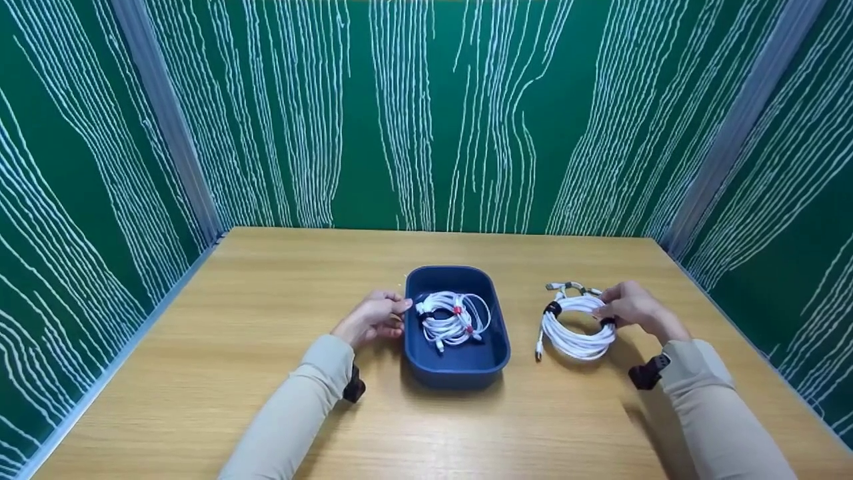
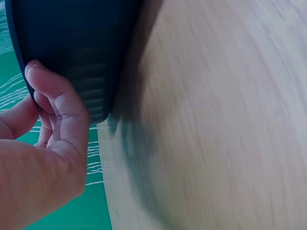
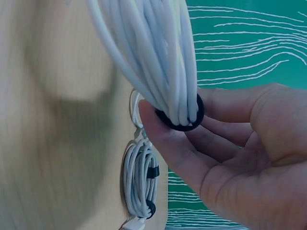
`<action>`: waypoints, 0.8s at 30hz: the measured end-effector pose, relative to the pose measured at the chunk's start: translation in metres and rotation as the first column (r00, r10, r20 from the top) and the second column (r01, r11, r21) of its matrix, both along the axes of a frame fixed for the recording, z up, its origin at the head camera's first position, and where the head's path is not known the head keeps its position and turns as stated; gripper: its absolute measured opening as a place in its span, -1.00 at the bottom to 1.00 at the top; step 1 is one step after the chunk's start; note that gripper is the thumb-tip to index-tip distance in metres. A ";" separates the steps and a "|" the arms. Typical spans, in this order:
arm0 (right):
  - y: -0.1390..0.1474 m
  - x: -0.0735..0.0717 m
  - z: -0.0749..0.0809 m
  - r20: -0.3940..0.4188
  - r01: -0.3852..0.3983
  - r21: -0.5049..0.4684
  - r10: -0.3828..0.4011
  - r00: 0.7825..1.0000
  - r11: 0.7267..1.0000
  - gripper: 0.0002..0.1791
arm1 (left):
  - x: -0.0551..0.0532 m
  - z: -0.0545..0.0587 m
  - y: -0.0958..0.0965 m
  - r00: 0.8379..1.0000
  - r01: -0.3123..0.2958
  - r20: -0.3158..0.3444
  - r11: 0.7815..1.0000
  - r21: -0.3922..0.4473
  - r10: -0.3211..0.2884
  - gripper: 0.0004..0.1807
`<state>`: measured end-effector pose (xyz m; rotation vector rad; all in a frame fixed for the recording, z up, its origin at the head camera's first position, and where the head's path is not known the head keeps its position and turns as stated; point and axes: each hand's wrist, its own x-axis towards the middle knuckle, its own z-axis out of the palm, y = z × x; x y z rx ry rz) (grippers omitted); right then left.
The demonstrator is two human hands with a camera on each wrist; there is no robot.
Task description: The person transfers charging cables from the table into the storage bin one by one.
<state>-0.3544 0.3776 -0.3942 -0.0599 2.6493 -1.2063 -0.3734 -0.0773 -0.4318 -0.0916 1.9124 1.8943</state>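
Note:
My left hand pinches the left rim of a dark blue plastic box. The left wrist view shows its fingers at the rim of the ribbed box wall. Inside the box lie coiled white cables with red and black ties. To the box's right, my right hand holds a larger coil of white cable bound with black straps. In the right wrist view, finger and thumb grip that coil at a black strap, and the coil appears lifted off the table.
Behind the held coil is another white cable coil with black ties, lying on the wooden table. Green walls with white wavy lines stand at the back and both sides.

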 end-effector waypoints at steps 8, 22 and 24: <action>-0.003 -0.001 0.006 0.007 0.002 -0.065 -0.002 1.000 0.998 -0.65 | 0.000 0.000 0.001 1.000 0.008 -0.009 1.000 -0.006 -0.008 -0.90; -0.013 -0.007 0.018 -0.012 -0.026 -0.086 0.025 1.000 0.996 -0.56 | -0.001 0.000 0.000 1.000 0.005 -0.005 1.000 0.008 -0.005 -0.90; -0.014 -0.007 0.019 -0.015 -0.025 -0.095 0.024 1.000 0.995 -0.56 | 0.000 0.000 0.000 1.000 0.006 -0.003 1.000 0.008 -0.006 -0.90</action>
